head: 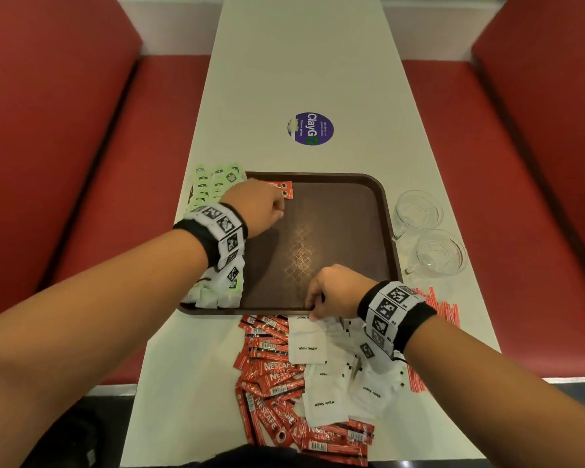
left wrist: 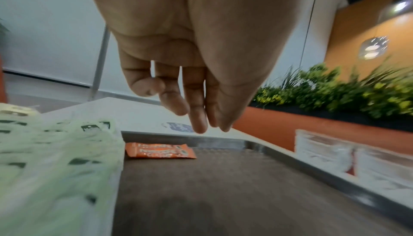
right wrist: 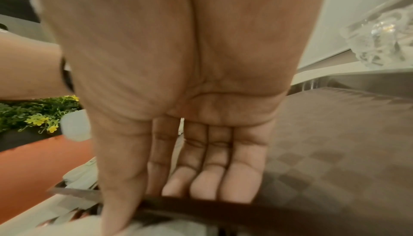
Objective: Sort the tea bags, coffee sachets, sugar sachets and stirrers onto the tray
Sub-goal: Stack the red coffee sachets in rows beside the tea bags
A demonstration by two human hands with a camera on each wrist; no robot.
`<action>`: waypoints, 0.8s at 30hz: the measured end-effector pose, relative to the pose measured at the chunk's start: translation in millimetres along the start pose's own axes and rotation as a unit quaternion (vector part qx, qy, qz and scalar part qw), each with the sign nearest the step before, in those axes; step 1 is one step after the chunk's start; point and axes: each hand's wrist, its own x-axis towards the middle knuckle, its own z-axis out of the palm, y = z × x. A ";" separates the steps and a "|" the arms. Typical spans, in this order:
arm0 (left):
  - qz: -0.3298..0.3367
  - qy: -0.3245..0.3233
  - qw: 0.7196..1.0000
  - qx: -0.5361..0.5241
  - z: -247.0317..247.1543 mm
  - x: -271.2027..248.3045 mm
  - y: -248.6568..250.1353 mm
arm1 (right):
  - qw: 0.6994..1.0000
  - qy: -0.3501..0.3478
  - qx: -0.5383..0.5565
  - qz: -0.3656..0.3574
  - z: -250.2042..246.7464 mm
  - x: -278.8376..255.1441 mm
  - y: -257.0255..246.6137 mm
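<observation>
- The brown tray lies across the white table, its near rim just beside the loose piles and its far rim facing a long bare stretch of tabletop.
- Green tea bags run along the tray's left side, spilling over the far-left rim; more white-backed ones sit at the near-left corner.
- Two red Nescafé sachets lie flat in the far-left part of the tray, touching the far rim; the middle and right of the tray floor are bare.
- The left hand hovers above these sachets, fingers hanging relaxed and holding nothing.
- The right hand reaches over the near rim; thumb and fingers come down on the edge of the white sugar sachets, but whether it pinches one I cannot tell.
- A heap of red coffee sachets lies left of the sugar, near the table's front edge.
- Red stirrers lie at the right table edge, behind the right wrist.
- Two glass cups stand just beside the tray's right rim.
</observation>
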 end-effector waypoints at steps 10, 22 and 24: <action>0.135 -0.161 0.977 0.029 51.4 -136.1 17.6 | 0.991 0.101 -0.068 -0.061 31.1 -16.7 -41.5; 0.119 -0.136 0.977 0.111 79.6 -159.0 31.6 | 0.986 0.093 -0.136 -0.020 56.0 -26.7 -55.9; 0.116 -0.118 0.980 0.114 75.8 -159.9 31.0 | 0.985 0.097 -0.139 -0.020 55.5 -28.2 -57.4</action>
